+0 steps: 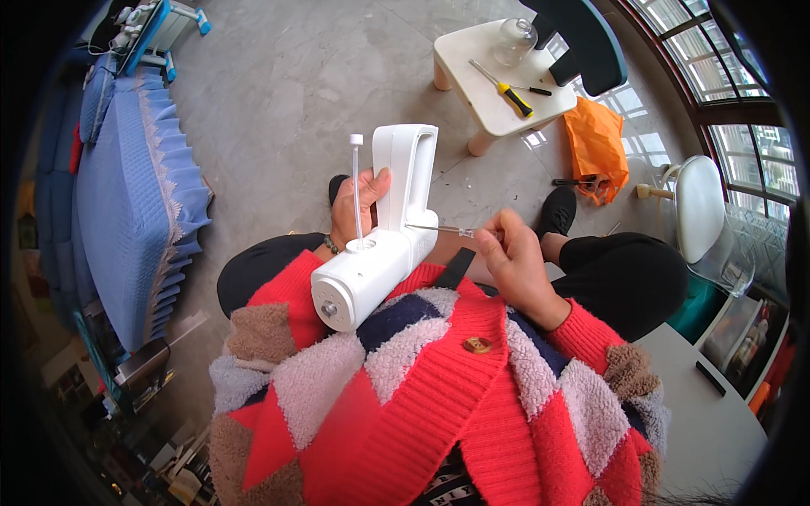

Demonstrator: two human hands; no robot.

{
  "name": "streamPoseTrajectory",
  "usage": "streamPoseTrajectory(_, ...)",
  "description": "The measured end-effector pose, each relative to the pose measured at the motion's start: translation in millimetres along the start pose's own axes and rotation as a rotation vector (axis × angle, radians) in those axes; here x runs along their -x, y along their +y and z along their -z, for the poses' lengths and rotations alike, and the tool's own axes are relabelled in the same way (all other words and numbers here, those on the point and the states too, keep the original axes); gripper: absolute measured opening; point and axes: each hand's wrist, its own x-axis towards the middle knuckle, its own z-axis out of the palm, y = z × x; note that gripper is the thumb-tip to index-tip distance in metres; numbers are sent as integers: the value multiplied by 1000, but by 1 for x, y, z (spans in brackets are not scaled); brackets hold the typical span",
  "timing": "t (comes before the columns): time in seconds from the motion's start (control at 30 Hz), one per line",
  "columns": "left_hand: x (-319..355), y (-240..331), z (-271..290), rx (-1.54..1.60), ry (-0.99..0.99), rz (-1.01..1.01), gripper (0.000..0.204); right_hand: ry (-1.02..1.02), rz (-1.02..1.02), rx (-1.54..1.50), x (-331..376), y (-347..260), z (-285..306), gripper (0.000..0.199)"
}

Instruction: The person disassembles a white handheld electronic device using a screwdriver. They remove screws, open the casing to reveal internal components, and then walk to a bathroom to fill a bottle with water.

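Observation:
A white plastic handheld device [380, 261], with a barrel-shaped body and a looped handle, rests over my lap. From a hole in its barrel rises a thin clear tube [356, 181] with a white cap. My left hand [350, 207] is wrapped round the handle side, its thumb on the white plastic and its other fingers partly hidden behind. A screwdriver [451, 229] with a thin metal shaft and clear handle is pinched in my right hand [510, 257]. Its tip meets the device where handle and barrel join.
Ahead to the right, a small cream stool [472, 84] carries a clear bottle [515, 42], a yellow-black screwdriver [513, 97] and a small black piece. An orange bag [595, 139] lies on the floor beside it. A blue quilted sofa [126, 202] stands left. A white chair [700, 211] is at right.

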Motion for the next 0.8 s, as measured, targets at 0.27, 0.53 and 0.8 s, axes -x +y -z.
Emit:
streamPoseTrajectory(0.27,0,1,-6,-12,23,-5,38,-22,-170,-240,-4,-13,-2,13)
streamPoseTrajectory(0.53,-2,3,-3,43,-14,10,36,37,-70,-282,-10,-12,-9,13)
streamPoseTrajectory(0.8,-1,3,-3,35,-5,25,40,35,121,-34,-11,-17,-7,17)
